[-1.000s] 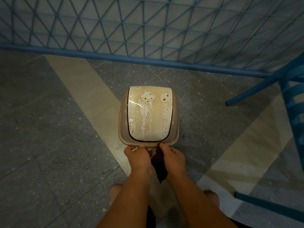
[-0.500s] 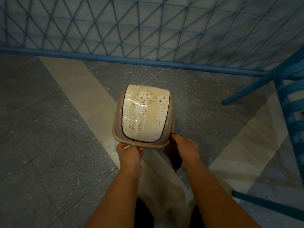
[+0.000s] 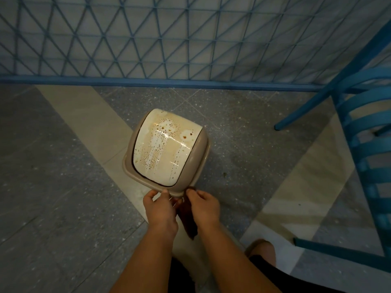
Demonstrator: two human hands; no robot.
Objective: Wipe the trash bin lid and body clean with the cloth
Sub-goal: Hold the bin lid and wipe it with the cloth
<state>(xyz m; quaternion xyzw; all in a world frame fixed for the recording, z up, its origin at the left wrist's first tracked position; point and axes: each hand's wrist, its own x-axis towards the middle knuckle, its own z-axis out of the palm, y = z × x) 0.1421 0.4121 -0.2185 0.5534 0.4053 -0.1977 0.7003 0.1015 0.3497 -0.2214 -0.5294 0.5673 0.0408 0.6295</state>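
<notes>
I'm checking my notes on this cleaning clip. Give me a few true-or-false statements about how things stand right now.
1. The bin lid is spotless. False: brown drips and spots cover it.
2. Both hands are at the bin's near edge. True: left hand, right hand.
3. The dark cloth lies spread on the lid. False: it hangs between the hands.
4. A blue chair stands to the right. True.
</notes>
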